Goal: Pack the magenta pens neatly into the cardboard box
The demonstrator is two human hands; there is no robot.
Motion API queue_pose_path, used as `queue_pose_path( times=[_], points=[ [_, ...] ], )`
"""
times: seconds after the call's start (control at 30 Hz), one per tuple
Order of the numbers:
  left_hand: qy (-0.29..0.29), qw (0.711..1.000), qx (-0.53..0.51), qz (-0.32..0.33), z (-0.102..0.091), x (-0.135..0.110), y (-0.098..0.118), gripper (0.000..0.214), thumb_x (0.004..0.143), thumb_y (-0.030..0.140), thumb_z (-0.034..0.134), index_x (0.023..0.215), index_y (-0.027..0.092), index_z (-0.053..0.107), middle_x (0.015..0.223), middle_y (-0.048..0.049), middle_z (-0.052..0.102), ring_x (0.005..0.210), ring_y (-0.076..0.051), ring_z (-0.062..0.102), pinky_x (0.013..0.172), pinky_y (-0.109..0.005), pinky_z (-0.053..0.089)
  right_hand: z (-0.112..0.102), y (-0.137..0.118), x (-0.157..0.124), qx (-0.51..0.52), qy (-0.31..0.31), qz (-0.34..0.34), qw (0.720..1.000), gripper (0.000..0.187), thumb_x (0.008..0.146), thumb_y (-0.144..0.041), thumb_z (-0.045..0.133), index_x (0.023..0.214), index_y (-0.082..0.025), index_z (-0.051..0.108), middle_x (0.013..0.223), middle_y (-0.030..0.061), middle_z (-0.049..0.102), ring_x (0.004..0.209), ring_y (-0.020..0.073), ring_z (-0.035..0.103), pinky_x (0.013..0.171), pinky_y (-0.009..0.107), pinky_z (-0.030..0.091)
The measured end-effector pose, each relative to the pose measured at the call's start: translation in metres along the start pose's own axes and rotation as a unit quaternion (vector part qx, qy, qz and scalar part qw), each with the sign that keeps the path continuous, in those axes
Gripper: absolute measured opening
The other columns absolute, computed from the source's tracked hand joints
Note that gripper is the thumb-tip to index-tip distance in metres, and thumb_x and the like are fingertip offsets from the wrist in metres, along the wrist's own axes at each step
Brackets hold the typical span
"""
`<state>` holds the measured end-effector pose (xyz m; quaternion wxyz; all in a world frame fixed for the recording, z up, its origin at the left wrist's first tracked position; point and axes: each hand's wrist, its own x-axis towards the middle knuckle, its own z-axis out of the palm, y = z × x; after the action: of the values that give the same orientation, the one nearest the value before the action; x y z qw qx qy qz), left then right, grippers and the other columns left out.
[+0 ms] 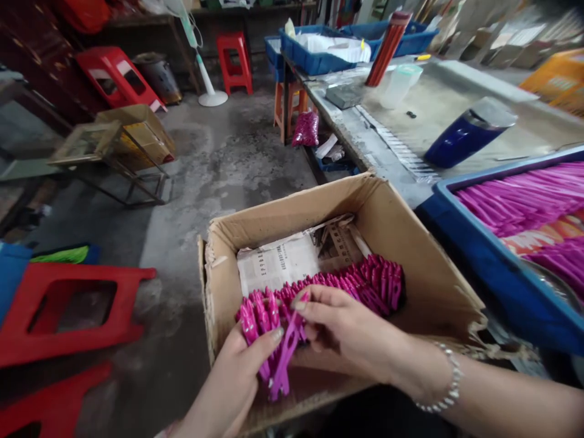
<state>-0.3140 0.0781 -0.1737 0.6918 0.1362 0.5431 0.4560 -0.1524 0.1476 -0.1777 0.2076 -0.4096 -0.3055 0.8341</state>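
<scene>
Inside the cardboard box point(292, 213) in front of me, a packed row of magenta plastic clothespins point(337, 275) stands against a sheet of newspaper point(278, 264). My left hand point(249, 359), low at the near side of the box, is closed around a small bunch of clothespins point(261, 313). Over the row, my right hand point(340, 319) pinches the upper end of a clothespin point(288, 350) between thumb and forefinger. That clothespin tilts across the front of the bunch, its lower end close to my left thumb. My right wrist wears a beaded bracelet point(449, 383).
A blue tray point(502, 274) of long magenta plastic pieces point(524, 194) stands at right. Behind it, a worktable point(460, 91) carries a dark blue tumbler point(465, 137) and a red cylinder point(387, 48). Red stools point(86, 274) occupy the left floor; a fan stand point(212, 97) is farther back.
</scene>
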Motion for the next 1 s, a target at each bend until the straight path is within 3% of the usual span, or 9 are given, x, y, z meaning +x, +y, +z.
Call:
queue_pose_path(
  times=[0.13,0.23,0.3,0.43,0.57,0.73,0.8,0.9,1.0],
  points=[
    [0.028,0.999,-0.004,-0.029,-0.003,-0.001,-0.001,0.027,0.080,0.031,0.076,0.100,0.014,0.069,0.094,-0.0076,0.075,0.082,-0.020,0.070,0.074,-0.029,0.057,-0.036,-0.031,0.004,-0.144,0.038,-0.102,0.984,0.038,0.085,-0.052,0.071,0.086,-0.018,0.055,0.068,-0.0009,0.059,0.059,0.0126,0.054,0.057,0.021,0.044],
    [0.038,0.998,0.002,-0.042,-0.004,-0.003,-0.002,0.026,0.078,0.030,0.078,0.097,0.014,0.069,0.092,-0.0071,0.074,0.082,-0.019,0.069,0.073,-0.029,0.059,-0.069,-0.040,0.021,-0.444,0.062,-0.121,0.886,0.022,0.094,-0.040,0.049,0.087,-0.019,0.052,0.066,-0.0007,0.059,0.060,0.0161,0.058,0.058,0.024,0.045],
    [0.037,0.998,0.005,-0.040,-0.005,-0.003,-0.003,0.026,0.078,0.029,0.077,0.098,0.015,0.068,0.095,-0.0070,0.073,0.085,-0.020,0.070,0.075,-0.031,0.059,-0.083,-0.033,0.034,-0.546,0.064,-0.099,0.829,0.013,0.093,-0.026,0.050,0.082,-0.019,0.053,0.065,-0.0002,0.059,0.060,0.0174,0.058,0.059,0.026,0.042],
    [0.027,0.998,0.010,-0.049,-0.006,-0.001,-0.003,0.031,0.077,0.033,0.078,0.099,0.014,0.068,0.097,-0.0092,0.074,0.082,-0.019,0.070,0.072,-0.029,0.058,-0.091,-0.003,0.053,-0.632,0.037,-0.070,0.771,0.022,0.085,-0.007,0.064,0.071,-0.019,0.051,0.067,0.0004,0.057,0.065,0.0178,0.054,0.060,0.028,0.031],
    [0.034,0.998,0.021,-0.054,-0.006,-0.001,-0.004,0.036,0.074,0.035,0.080,0.101,0.013,0.068,0.099,-0.0112,0.074,0.081,-0.020,0.070,0.071,-0.029,0.057,-0.087,0.010,0.057,-0.660,0.039,-0.037,0.749,0.022,0.080,0.003,0.065,0.078,-0.016,0.054,0.069,0.0025,0.058,0.066,0.0198,0.055,0.058,0.028,0.027],
    [0.045,0.995,0.024,-0.081,-0.008,-0.003,-0.007,0.049,0.073,0.036,0.081,0.113,0.015,0.062,0.100,-0.0111,0.075,0.079,-0.022,0.072,0.070,-0.031,0.057,-0.066,-0.014,0.038,-0.613,0.058,-0.037,0.787,0.008,0.093,-0.008,0.061,0.095,-0.016,0.058,0.073,0.0023,0.062,0.068,0.0197,0.059,0.059,0.027,0.036],
    [0.038,0.995,0.026,-0.092,-0.008,-0.001,-0.007,0.051,0.073,0.036,0.080,0.116,0.016,0.061,0.102,-0.0108,0.074,0.079,-0.023,0.072,0.069,-0.032,0.057,-0.050,-0.021,0.025,-0.533,0.013,-0.011,0.846,0.004,0.097,-0.015,0.056,0.100,-0.017,0.058,0.071,-0.0007,0.062,0.062,0.0166,0.059,0.056,0.024,0.043],
    [0.001,0.998,0.032,-0.052,-0.006,0.001,-0.007,0.046,0.078,0.031,0.076,0.120,0.018,0.062,0.114,-0.0101,0.072,0.094,-0.025,0.070,0.079,-0.034,0.057,-0.025,-0.012,0.010,-0.281,-0.093,0.051,0.954,0.021,0.094,-0.034,0.064,0.103,-0.016,0.058,0.066,-0.0023,0.058,0.058,0.0144,0.056,0.052,0.021,0.046],
    [-0.040,0.998,0.044,-0.010,-0.004,0.002,-0.006,0.042,0.083,0.026,0.072,0.124,0.021,0.063,0.122,-0.0073,0.070,0.112,-0.024,0.064,0.097,-0.036,0.051,-0.010,0.010,0.008,-0.055,-0.120,0.054,0.990,0.047,0.075,-0.050,0.086,0.089,-0.014,0.059,0.073,0.0004,0.059,0.065,0.0125,0.055,0.060,0.021,0.046]
  ],
)
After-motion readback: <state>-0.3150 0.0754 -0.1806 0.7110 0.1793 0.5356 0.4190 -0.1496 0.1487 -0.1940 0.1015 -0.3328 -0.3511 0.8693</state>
